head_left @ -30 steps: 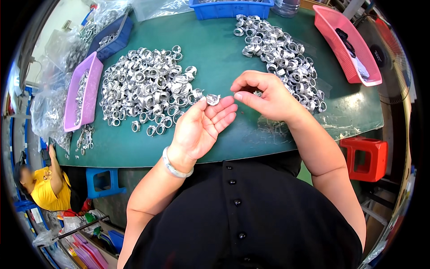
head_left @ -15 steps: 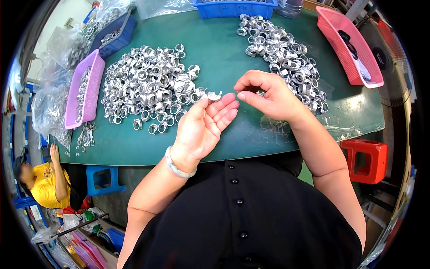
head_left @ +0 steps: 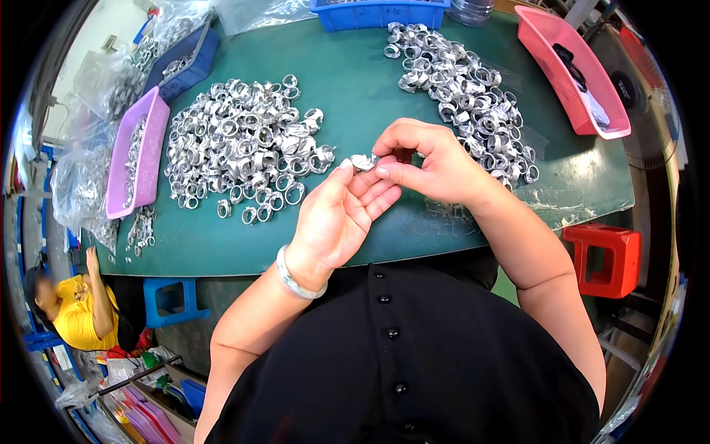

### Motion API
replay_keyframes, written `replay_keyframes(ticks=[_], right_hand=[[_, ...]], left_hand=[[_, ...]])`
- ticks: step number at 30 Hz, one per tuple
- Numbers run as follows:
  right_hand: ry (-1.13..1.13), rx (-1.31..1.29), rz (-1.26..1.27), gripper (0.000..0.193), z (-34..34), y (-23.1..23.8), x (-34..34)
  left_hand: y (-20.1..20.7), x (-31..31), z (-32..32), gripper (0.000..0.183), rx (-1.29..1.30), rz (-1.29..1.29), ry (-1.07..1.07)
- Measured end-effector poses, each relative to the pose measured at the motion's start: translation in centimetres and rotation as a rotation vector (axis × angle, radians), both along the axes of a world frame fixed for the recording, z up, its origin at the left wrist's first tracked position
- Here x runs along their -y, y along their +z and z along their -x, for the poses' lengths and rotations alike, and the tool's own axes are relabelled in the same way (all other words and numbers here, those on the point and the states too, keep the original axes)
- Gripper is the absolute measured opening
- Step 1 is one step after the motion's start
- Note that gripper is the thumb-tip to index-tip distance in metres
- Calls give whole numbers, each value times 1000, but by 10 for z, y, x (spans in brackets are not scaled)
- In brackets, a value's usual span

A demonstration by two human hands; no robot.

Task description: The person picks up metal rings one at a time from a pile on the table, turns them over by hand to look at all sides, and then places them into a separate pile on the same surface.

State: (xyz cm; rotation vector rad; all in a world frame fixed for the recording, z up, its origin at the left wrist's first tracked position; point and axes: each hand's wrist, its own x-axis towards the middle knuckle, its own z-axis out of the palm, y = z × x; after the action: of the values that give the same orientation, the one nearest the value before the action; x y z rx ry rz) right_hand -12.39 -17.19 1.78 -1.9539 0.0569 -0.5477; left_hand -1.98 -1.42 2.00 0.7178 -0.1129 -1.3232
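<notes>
My left hand [head_left: 336,214], palm up and with a pale bangle at its wrist, holds a small silvery ring [head_left: 362,162] between thumb and fingertips. From the right, my right hand [head_left: 436,164] meets it, thumb and index finger closed on the ring's edge. The ring's lower part is hidden by my fingers. To the left of my hands lies a broad heap of silvery metal rings [head_left: 237,140] on the green table [head_left: 340,74]. Another heap of such rings [head_left: 473,92] stretches along behind my right hand.
A purple basket [head_left: 151,148] and a blue bin [head_left: 203,66] with rings stand at the left. Another blue bin [head_left: 381,16] is at the back, a pink basket [head_left: 540,52] at the right. Beside the table are stools [head_left: 603,259] and a seated person in yellow [head_left: 85,311].
My right hand has moved left and down to the ring, its thumb and index finger closing on it. My left hand has shifted slightly right, still holding the ring.
</notes>
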Motion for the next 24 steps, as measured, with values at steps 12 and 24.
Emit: replay_keyframes(ticks=[12, 24], right_hand=[[5, 1, -38, 11, 1, 2, 0], [1, -22, -44, 10, 2, 3, 0]], left_hand=[[-1, -1, 2, 31, 16, -33, -10], [-7, -4, -3, 35, 91, -33, -71]])
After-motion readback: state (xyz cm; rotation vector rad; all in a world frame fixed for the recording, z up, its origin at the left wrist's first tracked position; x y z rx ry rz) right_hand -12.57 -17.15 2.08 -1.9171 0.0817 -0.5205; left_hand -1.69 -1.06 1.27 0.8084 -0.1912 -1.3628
